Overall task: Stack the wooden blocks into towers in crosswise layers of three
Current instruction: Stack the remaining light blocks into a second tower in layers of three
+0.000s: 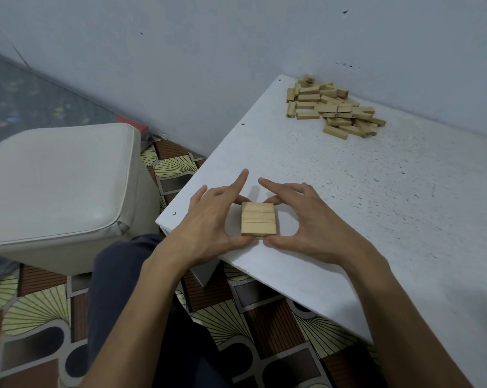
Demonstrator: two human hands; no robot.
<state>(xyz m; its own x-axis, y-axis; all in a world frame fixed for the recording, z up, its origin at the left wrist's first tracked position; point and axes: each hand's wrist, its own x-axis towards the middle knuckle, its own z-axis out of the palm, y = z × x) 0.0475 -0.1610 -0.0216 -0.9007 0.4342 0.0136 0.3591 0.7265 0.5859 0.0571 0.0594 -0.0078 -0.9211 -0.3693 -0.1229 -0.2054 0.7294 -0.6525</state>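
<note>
A low stack of wooden blocks (258,219) stands on the white table (348,191) near its left corner, its top layer three blocks side by side. My left hand (214,222) frames the stack from the left, thumb at its near edge and a finger at the far corner, index finger pointing away. My right hand (303,219) mirrors it on the right, thumb at the near edge, fingers touching the far corner. Far back against the wall lies a loose pile of wooden blocks (334,107).
A cream padded stool (60,180) stands left of the table. The patterned floor (40,317) and my dark trouser leg (141,303) fill the lower left. The grey wall runs behind the table.
</note>
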